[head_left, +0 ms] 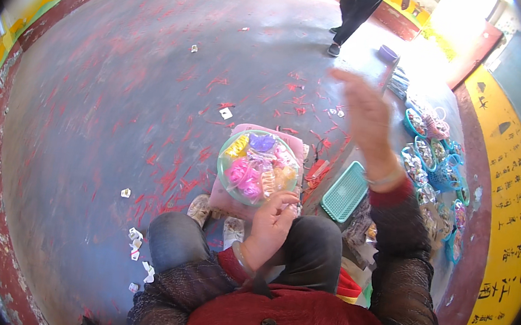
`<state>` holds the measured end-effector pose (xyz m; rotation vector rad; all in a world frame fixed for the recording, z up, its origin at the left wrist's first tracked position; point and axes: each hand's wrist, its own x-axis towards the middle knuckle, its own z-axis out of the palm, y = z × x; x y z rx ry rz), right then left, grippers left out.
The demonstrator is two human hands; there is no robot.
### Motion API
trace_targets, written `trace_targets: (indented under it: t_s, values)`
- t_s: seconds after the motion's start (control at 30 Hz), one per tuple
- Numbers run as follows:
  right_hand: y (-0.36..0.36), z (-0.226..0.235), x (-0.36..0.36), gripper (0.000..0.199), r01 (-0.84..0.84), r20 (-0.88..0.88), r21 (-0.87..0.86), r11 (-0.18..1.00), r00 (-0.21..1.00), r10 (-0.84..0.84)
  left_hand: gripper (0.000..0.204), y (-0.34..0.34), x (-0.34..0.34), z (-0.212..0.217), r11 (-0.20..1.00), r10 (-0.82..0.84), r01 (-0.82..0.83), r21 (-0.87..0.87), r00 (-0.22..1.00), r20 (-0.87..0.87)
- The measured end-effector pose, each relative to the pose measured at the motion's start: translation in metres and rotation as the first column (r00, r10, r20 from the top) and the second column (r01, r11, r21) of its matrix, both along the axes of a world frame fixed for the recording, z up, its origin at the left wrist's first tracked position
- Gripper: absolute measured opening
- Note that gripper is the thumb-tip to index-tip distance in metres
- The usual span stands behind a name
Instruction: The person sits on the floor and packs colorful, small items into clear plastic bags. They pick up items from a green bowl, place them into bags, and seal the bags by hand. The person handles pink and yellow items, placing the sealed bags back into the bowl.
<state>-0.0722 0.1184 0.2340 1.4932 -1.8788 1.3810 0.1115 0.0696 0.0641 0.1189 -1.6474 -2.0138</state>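
A round pale-green basin (223,172) stands in front of my knees on a pink padded stool (295,142). It holds small clear-wrapped bundles: a yellow one (236,146), a purple one (262,142), bright pink ones (244,178) and orange ones (276,178). My left hand (269,231) is at the basin's near edge, its fingers curled together; whatever they may hold is too small to make out. Raised to the right, beyond the green tray, my right hand (367,120) is blurred by motion, so its grip is unclear.
A green perforated plastic tray (344,191) lies right of the stool. Blue baskets (444,174) filled with wrapped items line the right wall. Red strips (185,187) and white scraps (135,244) litter the grey floor. A person (357,10) in dark trousers stands at the far side.
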Motion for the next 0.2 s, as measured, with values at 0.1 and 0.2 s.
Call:
trace_targets:
  t_s: [0.1,0.2]
  values:
    - [0.077,0.083,0.021,0.034,-0.209,-0.219,-0.269,0.94,0.964,0.152,0.015,0.003,0.002,0.006,0.999,-0.01,0.011,-0.045,0.999,0.034]
    - [0.141,0.11,0.117,0.044,-0.494,-0.325,-0.239,0.836,0.852,0.41,0.019,0.006,-0.004,-0.001,0.99,-0.034,0.038,-0.138,0.999,0.036]
